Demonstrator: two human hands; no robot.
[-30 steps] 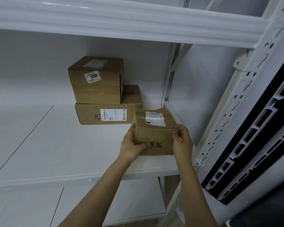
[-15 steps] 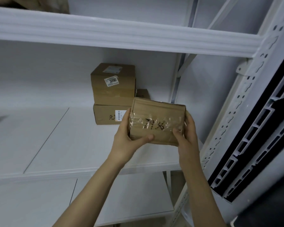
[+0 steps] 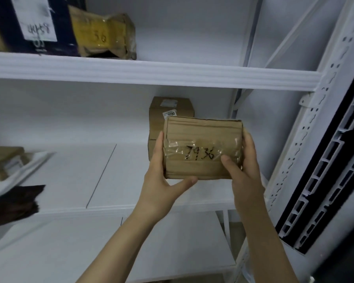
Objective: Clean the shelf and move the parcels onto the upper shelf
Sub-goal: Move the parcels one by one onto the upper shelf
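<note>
A small taped cardboard parcel [image 3: 200, 139] with handwritten digits is held up in front of the middle shelf [image 3: 70, 176]. My left hand [image 3: 161, 180] grips its left side, thumb under the bottom edge. My right hand [image 3: 243, 168] grips its right side, thumb across the front. Behind the parcel, two stacked brown boxes [image 3: 159, 117] stand at the back of the middle shelf, mostly hidden. The upper shelf [image 3: 172, 72] carries a yellow-brown parcel [image 3: 104, 35] and a dark box with a white label [image 3: 37, 23] at its left.
A white tray of small parcels [image 3: 6, 164] and a dark cloth [image 3: 14, 203] lie at the shelf's left edge. A perforated white upright [image 3: 307, 144] and a dark slatted panel [image 3: 335, 180] stand to the right. A lower shelf [image 3: 90, 252] sits below.
Both hands have lifted the parcel off the middle shelf and raised it, front face turned toward me. The view has tilted up, bringing the upper shelf's parcels into sight.
</note>
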